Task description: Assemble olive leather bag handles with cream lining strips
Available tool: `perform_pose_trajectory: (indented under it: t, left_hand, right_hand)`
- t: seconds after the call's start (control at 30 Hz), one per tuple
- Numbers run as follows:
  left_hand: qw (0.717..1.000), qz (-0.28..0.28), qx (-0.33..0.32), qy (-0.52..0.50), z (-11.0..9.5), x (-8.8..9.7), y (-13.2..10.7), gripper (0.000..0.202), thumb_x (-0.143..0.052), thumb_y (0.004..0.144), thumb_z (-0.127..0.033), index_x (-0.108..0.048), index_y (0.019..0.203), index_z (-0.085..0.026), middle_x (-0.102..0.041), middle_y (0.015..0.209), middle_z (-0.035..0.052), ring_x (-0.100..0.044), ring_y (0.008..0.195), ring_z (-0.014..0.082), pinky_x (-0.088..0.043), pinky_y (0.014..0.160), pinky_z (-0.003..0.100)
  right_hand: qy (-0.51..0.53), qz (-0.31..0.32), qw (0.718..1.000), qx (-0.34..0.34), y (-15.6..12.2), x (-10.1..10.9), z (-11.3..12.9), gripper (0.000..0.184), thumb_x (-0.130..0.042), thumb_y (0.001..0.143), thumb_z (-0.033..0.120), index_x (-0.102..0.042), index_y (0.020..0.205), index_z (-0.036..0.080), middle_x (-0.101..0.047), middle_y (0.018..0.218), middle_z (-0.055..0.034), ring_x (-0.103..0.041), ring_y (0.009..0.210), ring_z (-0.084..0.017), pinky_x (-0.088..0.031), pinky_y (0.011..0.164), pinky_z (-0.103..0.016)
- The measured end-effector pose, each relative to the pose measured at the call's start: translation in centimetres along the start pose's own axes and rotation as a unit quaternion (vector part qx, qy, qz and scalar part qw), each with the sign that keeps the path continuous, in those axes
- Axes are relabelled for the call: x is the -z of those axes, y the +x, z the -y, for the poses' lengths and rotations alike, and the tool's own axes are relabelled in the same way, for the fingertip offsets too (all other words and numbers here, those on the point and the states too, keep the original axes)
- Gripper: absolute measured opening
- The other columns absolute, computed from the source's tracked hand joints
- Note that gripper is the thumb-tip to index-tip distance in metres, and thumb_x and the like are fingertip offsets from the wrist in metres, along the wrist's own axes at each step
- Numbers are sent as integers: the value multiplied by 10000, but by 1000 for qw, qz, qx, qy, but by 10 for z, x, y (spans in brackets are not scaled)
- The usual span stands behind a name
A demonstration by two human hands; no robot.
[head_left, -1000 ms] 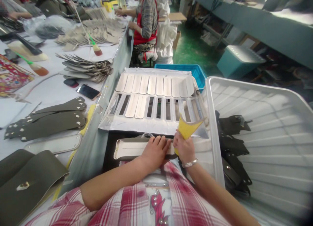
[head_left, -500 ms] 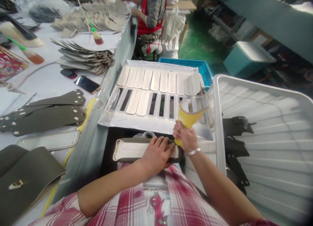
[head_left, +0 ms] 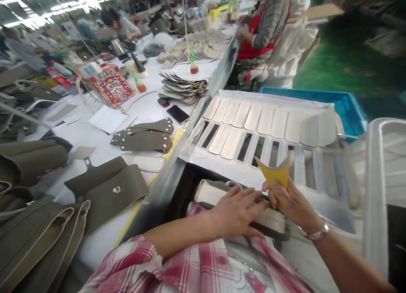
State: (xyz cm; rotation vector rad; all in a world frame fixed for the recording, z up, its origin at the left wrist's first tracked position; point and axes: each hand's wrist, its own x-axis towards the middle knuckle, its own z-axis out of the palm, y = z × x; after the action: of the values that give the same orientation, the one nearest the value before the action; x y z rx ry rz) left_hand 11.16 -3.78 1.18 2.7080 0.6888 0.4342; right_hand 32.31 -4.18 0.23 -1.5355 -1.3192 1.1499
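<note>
Across my lap lies a long dark bag part (head_left: 212,192) with a pale, rounded inner panel. My left hand (head_left: 239,210) rests flat on top of it, its fingers stretched out towards the right end. My right hand (head_left: 290,202) is closed round a yellow scraper-like tool (head_left: 275,174) whose wide, hollow-curved edge points up. The lower end of that tool is by the part's right end, partly hidden by my fingers. Just beyond my hands, a white slotted rack (head_left: 215,168) carries a row of pale oblong panels (head_left: 266,120) and two more in front.
The white worktable (head_left: 127,111) on the left holds olive bag pieces (head_left: 109,189), a phone (head_left: 178,114) and glue bottles (head_left: 193,64). A blue crate (head_left: 349,100) stands behind the rack, a pale bin (head_left: 376,191) at the right. A person in a red apron (head_left: 253,43) sits ahead.
My view has swung left and up, so everything sits further right and more of the table shows. Both hands stay at the bag part; the right still grips the yellow tool.
</note>
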Motion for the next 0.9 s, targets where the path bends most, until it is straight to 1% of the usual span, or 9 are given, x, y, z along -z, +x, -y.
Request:
perform_pose_trajectory:
  t: [0.07, 0.13, 0.2, 0.3, 0.4, 0.6, 0.67, 0.77, 0.9]
  left_hand:
    - [983, -118, 114, -78, 24, 18, -34, 538, -400, 891, -507, -421, 1296, -154, -414, 1362, 115, -323, 1288, 230, -232, 1086, 419]
    - [918, -220, 268, -192, 48, 26, -64, 481, -254, 947, -436, -432, 1280, -138, -440, 1343, 115, -387, 1250, 192, -292, 1061, 379]
    - [847, -237, 348, -323, 67, 19, -81, 528, -165, 954, -436, -454, 1261, -118, -481, 1308, 116, -431, 1219, 191, -345, 1022, 368]
    - [773, -213, 347, -487, 75, -2, -81, 577, -169, 941, -476, -488, 1232, -92, -522, 1265, 124, -497, 1152, 215, -394, 974, 363]
    - [734, -228, 309, -560, 72, -14, -73, 506, -293, 921, -456, -504, 1217, -104, -532, 1253, 117, -513, 1125, 226, -379, 986, 369]
    - [653, -205, 293, -668, 84, -15, -72, 441, -542, 830, -381, -459, 1201, -157, -522, 1260, 126, -533, 1088, 228, -420, 909, 361]
    - [641, -193, 296, -681, 91, -18, -72, 482, -601, 791, -367, -445, 1199, -162, -528, 1249, 130, -534, 1085, 229, -423, 897, 353]
    - [643, -161, 298, -687, 98, -22, -74, 493, -625, 768, -408, -509, 1159, -130, -544, 1216, 140, -542, 1066, 248, -419, 895, 353]
    - [701, -201, 321, -604, 98, -31, -84, 683, -559, 754, -585, -471, 1250, -123, -520, 1235, 137, -487, 1122, 296, -399, 928, 389]
  right_hand:
    - [-41, 66, 997, -10, 5, 6, 9, 407, -406, 839, 587, -517, 903, 201, -589, 663, -40, -528, 548, -173, -433, 507, -297]
    - [-110, 144, 983, -25, 11, 9, 22, 425, -446, 818, 588, -554, 913, 188, -639, 788, -85, -589, 684, -216, -470, 577, -309]
    - [-166, 245, 955, -21, 21, 8, 35, 415, -513, 788, 552, -580, 972, 186, -648, 910, -98, -604, 778, -245, -488, 642, -323]
    - [-223, 366, 904, -6, 44, 2, 48, 423, -556, 768, 471, -575, 1091, 199, -641, 1000, -100, -609, 846, -254, -490, 711, -331]
    - [-285, 409, 867, -11, 71, -12, 50, 395, -519, 788, 445, -586, 1097, 208, -657, 946, -95, -620, 783, -235, -476, 653, -312]
    - [-360, 260, 881, 166, 115, -81, 44, 314, -533, 811, 413, -579, 590, 194, -543, 539, -45, -458, 486, -150, -315, 547, -289]
    - [-370, 232, 872, 221, 127, -108, 46, 345, -576, 793, 405, -534, 526, 191, -487, 493, -23, -409, 476, -136, -283, 573, -294]
    - [-373, 288, 825, 313, 142, -138, 53, 376, -527, 826, 409, -541, 525, 182, -508, 522, -27, -426, 530, -141, -291, 636, -313]
    - [-314, 398, 763, 401, 156, -160, 62, 398, -482, 837, 440, -567, 548, 181, -545, 566, -26, -441, 585, -141, -312, 712, -324]
